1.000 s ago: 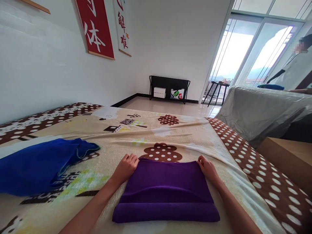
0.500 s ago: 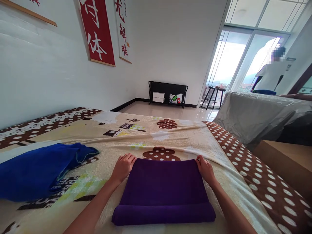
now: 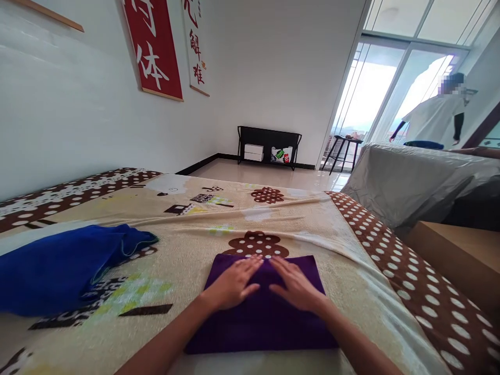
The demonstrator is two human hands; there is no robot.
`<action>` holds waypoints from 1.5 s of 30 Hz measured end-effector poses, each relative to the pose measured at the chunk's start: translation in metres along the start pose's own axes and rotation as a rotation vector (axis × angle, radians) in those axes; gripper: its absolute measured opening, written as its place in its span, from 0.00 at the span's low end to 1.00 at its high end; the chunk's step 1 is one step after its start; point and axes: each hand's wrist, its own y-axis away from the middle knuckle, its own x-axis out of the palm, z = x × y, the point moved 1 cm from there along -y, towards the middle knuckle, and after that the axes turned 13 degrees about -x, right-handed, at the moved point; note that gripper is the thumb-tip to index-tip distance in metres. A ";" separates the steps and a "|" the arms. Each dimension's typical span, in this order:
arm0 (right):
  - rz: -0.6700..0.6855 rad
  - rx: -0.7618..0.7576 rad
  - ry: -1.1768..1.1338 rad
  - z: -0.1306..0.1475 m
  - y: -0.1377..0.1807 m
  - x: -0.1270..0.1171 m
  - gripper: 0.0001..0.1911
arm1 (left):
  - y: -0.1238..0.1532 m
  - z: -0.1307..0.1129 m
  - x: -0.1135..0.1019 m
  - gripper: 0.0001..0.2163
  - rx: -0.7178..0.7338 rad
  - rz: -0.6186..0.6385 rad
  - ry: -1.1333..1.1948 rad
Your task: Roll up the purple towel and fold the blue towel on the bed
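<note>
Red wall banner (image 3: 154, 47) with large white Chinese characters, the lower one reading 体, the upper one cut off by the frame, white wall banner (image 3: 195, 44) beside it with red characters 解 and 难, top character cut off

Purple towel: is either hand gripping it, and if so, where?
Nothing is gripped. The left hand and right hand lie flat, palms down, on the far half of the folded purple towel.

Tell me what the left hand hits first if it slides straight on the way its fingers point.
The left hand, flat on the folded purple towel, points forward-right; its fingertips nearly meet the right hand, so probably that hand first.
</note>
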 end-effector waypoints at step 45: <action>-0.300 0.087 0.283 0.027 0.153 0.007 0.18 | 0.159 0.002 -0.005 0.12 -0.387 -0.289 -0.015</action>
